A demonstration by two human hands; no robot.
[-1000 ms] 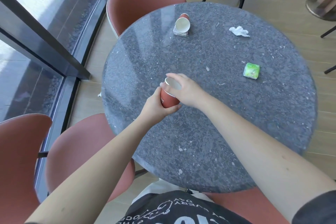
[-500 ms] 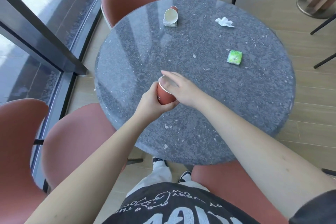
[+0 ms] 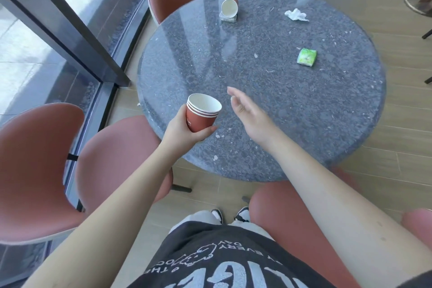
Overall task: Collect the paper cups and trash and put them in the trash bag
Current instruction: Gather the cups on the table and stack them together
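Pink-cushioned chairs (image 3: 112,161) ring a round grey speckled stone surface (image 3: 280,105) set beside a glass wall on a pale wooden floor. Over the near left part of that surface, the left hand (image 3: 184,132) has its fingers curled round a stack of red paper cups (image 3: 202,113), held upright with three white rims nested at the top. Just to its right, apart from the cups, the right hand (image 3: 251,116) hovers with its fingers released and stretched forward, holding nothing. At the far side a single red paper cup (image 3: 230,7) lies tipped on a small square packet (image 3: 228,18), its white inside facing the camera. Well to the right of it lies a crumpled white tissue (image 3: 295,15), and nearer, a green packet (image 3: 307,56).
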